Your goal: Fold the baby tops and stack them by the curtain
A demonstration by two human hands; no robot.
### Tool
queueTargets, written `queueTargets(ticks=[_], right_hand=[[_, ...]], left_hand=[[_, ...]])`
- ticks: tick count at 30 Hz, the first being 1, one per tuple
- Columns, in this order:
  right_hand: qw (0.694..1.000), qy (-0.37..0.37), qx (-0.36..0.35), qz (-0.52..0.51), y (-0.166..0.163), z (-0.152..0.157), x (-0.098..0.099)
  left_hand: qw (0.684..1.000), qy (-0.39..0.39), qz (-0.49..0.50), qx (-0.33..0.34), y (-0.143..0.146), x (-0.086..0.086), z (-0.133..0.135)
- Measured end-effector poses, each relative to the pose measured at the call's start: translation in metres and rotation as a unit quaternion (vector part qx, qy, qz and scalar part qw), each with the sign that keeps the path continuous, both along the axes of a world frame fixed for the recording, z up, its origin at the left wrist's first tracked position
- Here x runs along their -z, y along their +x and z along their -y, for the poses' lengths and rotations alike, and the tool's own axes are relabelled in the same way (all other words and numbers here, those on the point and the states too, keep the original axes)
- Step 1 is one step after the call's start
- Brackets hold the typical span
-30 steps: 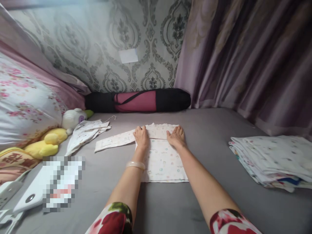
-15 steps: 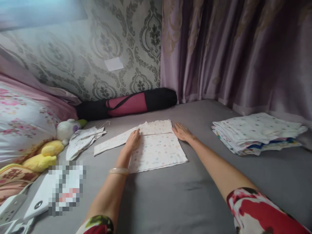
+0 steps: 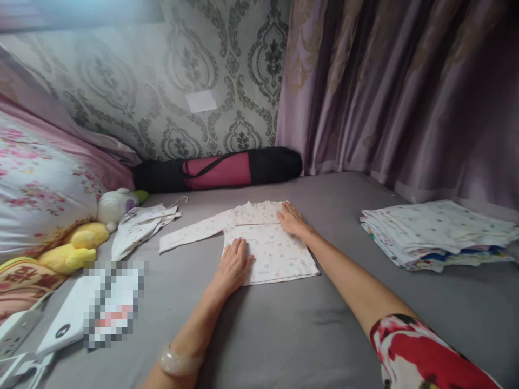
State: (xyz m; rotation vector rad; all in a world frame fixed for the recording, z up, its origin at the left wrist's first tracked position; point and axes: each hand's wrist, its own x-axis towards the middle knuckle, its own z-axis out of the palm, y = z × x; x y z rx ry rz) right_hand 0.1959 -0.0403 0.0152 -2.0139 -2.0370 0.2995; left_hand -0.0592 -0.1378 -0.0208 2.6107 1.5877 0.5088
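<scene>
A small white patterned baby shirt [image 3: 275,249] lies flat on the grey bed sheet [image 3: 316,335]. One sleeve stretches out to the left, while the other is folded across the top of the shirt. My left hand [image 3: 236,265] rests palm down on the lower left edge of the shirt, fingers stretched out. On the upper right corner, by the folded sleeve, my right hand [image 3: 294,219] lies flat with its fingers extended. Neither hand grasps the cloth.
A stack of folded white clothes [image 3: 440,232] sits at the right. Along the wall lies a black and maroon long bag [image 3: 221,170]. At left are another white garment [image 3: 140,229], yellow and white plush toys [image 3: 115,208], a floral pillow [image 3: 40,189] and a white device [image 3: 73,319].
My left hand has moved from the sleeve's shoulder down to the shirt's lower left side. My right hand has shifted from beside the shirt onto its upper right corner. The view has tilted slightly.
</scene>
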Motion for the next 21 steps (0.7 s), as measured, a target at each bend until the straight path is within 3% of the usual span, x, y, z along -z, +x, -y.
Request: queueTargets(ticks=[4,10,16,21], right_hand=[[0.998,-0.024,0.051,0.028,-0.022,-0.021,0.0],[0.993,-0.022,0.092,0.077,-0.024,-0.05,0.003],[0.99,-0.014,0.105,0.096,-0.023,-0.056,0.021],[0.991,-0.033,0.095,0.094,-0.021,-0.056,0.017]], left_hand=[[0.999,0.042,-0.02,-0.012,0.005,0.003,0.006],[0.997,0.069,-0.029,-0.009,0.007,0.006,0.01],[0.999,0.032,-0.04,-0.007,0.008,0.003,0.013],[0.999,-0.008,-0.044,-0.008,0.008,-0.005,0.014]])
